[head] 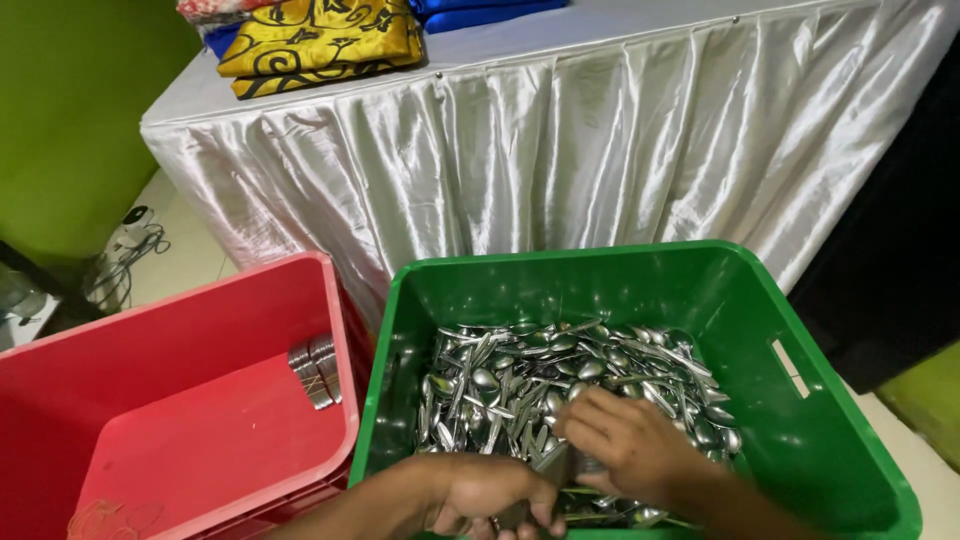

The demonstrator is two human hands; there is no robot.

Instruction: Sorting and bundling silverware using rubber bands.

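A green plastic crate holds a heap of several metal spoons. Both my hands are down inside it at the near side. My left hand is curled closed around a few spoons at the crate's front. My right hand lies on top of the heap beside it, fingers bent onto spoon handles that run between the two hands. To the left stands a red plastic crate with a small bundle of spoons against its right wall.
Behind the crates is a table draped in a shiny white skirt, with folded yellow patterned cloth and blue cloth on top. A green wall and a tangle of cables lie to the left on the floor.
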